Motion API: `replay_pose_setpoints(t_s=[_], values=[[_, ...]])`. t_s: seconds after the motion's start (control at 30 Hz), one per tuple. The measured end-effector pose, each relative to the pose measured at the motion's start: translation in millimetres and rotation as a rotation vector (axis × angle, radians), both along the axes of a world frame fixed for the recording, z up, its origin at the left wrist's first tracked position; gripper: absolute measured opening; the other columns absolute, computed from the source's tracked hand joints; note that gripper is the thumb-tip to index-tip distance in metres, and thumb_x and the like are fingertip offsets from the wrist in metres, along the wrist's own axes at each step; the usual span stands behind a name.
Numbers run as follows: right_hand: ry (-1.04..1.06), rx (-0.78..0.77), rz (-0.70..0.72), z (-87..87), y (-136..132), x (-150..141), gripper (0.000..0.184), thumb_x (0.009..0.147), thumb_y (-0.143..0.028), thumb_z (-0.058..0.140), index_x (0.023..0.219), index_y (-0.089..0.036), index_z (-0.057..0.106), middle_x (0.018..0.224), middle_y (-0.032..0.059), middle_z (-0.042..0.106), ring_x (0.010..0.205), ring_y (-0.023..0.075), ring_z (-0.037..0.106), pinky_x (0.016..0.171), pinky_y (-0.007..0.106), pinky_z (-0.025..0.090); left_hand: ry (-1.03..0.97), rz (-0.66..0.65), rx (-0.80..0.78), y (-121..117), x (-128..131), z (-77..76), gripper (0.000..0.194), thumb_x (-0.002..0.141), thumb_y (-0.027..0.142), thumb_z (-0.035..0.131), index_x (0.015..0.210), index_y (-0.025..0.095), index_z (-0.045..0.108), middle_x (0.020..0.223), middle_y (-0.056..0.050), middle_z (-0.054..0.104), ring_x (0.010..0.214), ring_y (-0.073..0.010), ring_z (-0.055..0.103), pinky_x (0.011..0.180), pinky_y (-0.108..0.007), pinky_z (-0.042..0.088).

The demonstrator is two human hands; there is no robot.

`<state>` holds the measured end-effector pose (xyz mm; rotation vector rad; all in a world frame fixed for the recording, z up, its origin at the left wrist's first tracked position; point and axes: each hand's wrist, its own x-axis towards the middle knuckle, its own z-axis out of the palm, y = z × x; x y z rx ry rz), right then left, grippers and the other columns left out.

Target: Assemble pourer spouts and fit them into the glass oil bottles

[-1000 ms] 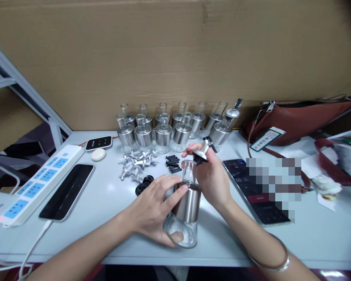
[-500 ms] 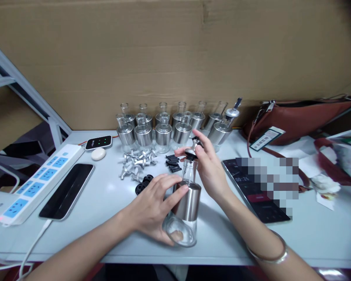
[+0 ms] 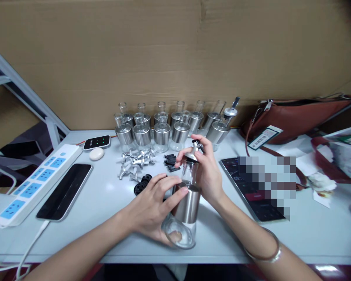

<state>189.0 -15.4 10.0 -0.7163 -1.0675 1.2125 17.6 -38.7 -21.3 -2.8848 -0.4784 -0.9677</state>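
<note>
A clear glass bottle with a brushed steel sleeve [image 3: 187, 207] stands slightly tilted near the table's front edge. My left hand [image 3: 152, 205] wraps round its left side, fingers on the shoulder and thumb low by the base. At the bottle's mouth, my right hand [image 3: 211, 175] grips a silver pourer stopper [image 3: 191, 157] with a black flip cap, which sits on the neck. Silver pourer tops [image 3: 136, 162] lie in a heap beyond my left hand. Beside them are small black caps [image 3: 171, 162] and black rings [image 3: 142, 185], partly hidden by the hand.
Two rows of similar bottles [image 3: 162, 134] line the back, by a cardboard wall [image 3: 163, 54]; the rightmost front one bears a pourer. Left are a power strip [image 3: 38, 183], a phone [image 3: 64, 192] and a small device [image 3: 97, 143]. Right are a large phone [image 3: 245, 187] and a brown bag [image 3: 304, 121].
My right hand has brought the stopper down slightly, so it now sits lower on the bottle's neck. The left hand keeps its hold on the bottle. The view has shifted slightly.
</note>
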Motion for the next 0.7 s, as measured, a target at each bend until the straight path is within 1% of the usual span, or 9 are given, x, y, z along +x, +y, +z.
replay_pose_setpoints(t_s=[0.13,0.3,0.47,0.57,0.7], values=[[0.034,-0.008,0.031,-1.2,-1.5,-2.1,0.025,0.087,-0.035,0.047,0.111,-0.032,0.040,0.072,-0.0037,0.061,0.057,0.0156,0.060,0.058,0.032,0.049,0.010,0.007,0.018,0.1,-0.4,0.7,0.100,0.065,0.065,0.064,0.135,0.005,0.027,0.121,-0.022,0.045,0.122,-0.0322,0.042,0.108,-0.048,0.028],[0.053,-0.019,0.095,-1.3,-2.3,-2.2,0.024,0.088,-0.034,0.044,0.111,-0.031,0.040,0.070,-0.0037,0.060,0.053,0.0151,0.059,0.048,0.029,0.046,0.015,0.012,0.038,1.3,-1.0,0.9,0.095,0.068,0.065,0.060,0.134,0.006,0.027,0.118,-0.020,0.048,0.122,-0.0291,0.042,0.111,-0.047,0.020],[0.032,-0.020,0.144,-2.7,-3.5,-0.8,0.026,0.089,-0.035,0.045,0.114,-0.029,0.040,0.072,-0.0038,0.060,0.056,0.0139,0.060,0.052,0.028,0.049,0.018,0.024,0.041,1.2,-1.3,-1.1,0.096,0.070,0.069,0.057,0.135,0.006,0.026,0.117,-0.020,0.050,0.121,-0.0296,0.043,0.111,-0.048,0.018],[0.016,-0.021,0.149,-4.5,-2.8,0.0,0.028,0.089,-0.038,0.045,0.114,-0.028,0.039,0.072,-0.0039,0.060,0.056,0.0138,0.060,0.053,0.028,0.049,0.034,0.033,0.028,1.0,-1.6,-2.0,0.098,0.070,0.073,0.054,0.136,0.006,0.025,0.117,-0.021,0.051,0.120,-0.0308,0.045,0.112,-0.050,0.016],[-0.008,-0.023,0.152,-6.6,-1.7,2.1,0.028,0.090,-0.040,0.044,0.114,-0.029,0.039,0.071,-0.0043,0.059,0.056,0.0144,0.060,0.053,0.029,0.049,0.039,0.029,0.018,1.1,-1.8,-1.4,0.096,0.074,0.073,0.051,0.136,0.005,0.025,0.116,-0.022,0.053,0.118,-0.0312,0.048,0.113,-0.052,0.014]])
